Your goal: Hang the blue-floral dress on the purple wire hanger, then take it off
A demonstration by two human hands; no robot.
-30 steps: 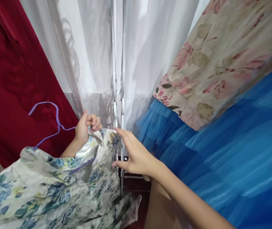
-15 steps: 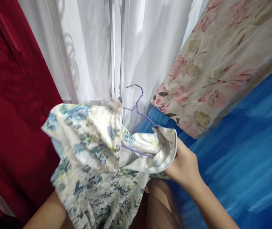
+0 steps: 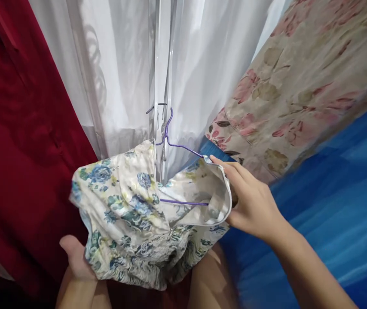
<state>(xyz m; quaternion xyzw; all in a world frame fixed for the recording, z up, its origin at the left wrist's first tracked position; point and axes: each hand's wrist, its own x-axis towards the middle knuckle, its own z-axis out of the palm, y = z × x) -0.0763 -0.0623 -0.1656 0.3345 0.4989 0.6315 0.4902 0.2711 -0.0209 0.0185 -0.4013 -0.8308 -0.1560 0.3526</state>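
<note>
A white top with blue and green flowers [image 3: 128, 206] and a gathered lower part hangs on a thin purple wire hanger [image 3: 186, 148]. The hanger's hook stands up by the white strips, and its lower bar shows through the top's opening. My right hand [image 3: 251, 199] is closed on the pale-edged right side of the top, with the thumb and fingers around the edge. At the lower left, my left hand [image 3: 79, 259] touches the top from below. Its thumb is stretched out away from the cloth, while its other fingers are hidden behind the top.
White curtain-like cloth [image 3: 122, 64] hangs behind, with narrow shiny white strips [image 3: 156, 56] in front. Red cloth [image 3: 19, 150] hangs on the left. To the right are a beige cloth with pink flowers [image 3: 286, 94] and blue cloth [image 3: 325, 201]. My legs [image 3: 212, 279] show below.
The hanger's hook has shifted left, towards the white strips. The top's lower part has lifted and bunched up. My left hand, hidden earlier, has come into view at the lower left.
</note>
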